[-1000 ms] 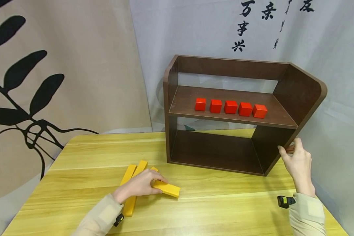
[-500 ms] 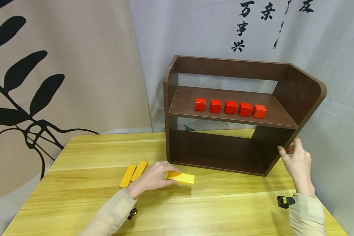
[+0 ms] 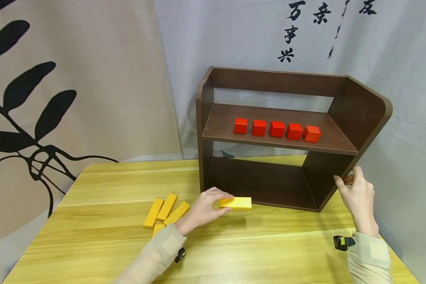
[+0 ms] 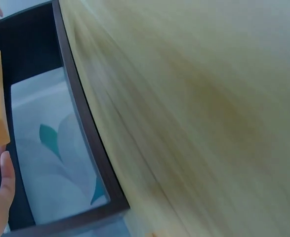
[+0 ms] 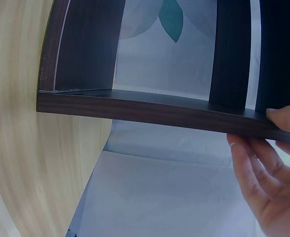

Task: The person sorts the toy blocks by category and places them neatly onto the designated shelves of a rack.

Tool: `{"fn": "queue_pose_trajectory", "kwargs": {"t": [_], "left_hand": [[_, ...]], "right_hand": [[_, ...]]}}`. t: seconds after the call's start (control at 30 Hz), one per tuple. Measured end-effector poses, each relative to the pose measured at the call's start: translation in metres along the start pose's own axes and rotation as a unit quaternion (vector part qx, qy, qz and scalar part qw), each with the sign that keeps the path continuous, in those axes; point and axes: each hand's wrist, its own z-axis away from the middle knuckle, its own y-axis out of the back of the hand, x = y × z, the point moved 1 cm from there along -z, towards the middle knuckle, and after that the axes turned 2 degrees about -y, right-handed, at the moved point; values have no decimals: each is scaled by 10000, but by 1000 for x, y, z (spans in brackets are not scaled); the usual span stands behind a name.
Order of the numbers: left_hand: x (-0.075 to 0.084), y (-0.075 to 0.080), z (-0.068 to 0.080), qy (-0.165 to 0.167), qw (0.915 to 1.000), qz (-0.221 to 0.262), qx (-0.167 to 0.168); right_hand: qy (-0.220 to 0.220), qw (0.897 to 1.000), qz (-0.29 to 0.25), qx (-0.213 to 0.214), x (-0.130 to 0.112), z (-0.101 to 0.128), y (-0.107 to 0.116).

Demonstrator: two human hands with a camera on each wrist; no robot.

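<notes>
My left hand [image 3: 203, 209] pinches a yellow block [image 3: 237, 202] lying crosswise just before the shelf's [image 3: 287, 146] lower opening, its free end pointing right, while my right hand [image 3: 356, 197] grips the shelf's right side panel.

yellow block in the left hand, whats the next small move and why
Probably carry the yellow block forward onto the lower shelf. The left hand holds it just in front of that open, bare level; the red cubes fill the upper one, and the right hand steadies the side panel.
</notes>
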Motion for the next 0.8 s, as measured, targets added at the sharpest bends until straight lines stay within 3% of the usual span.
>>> {"fn": "queue_pose_trajectory", "kwargs": {"t": [0.33,0.8], "left_hand": [[6,-23,-24,-399,9971,-337,558],[14,-52,-46,-1138,9847,-1222,498]], "right_hand": [[3,10000,-11,32,1,0,-1],[-33,10000,-9,-39,0,0,-1]]}}
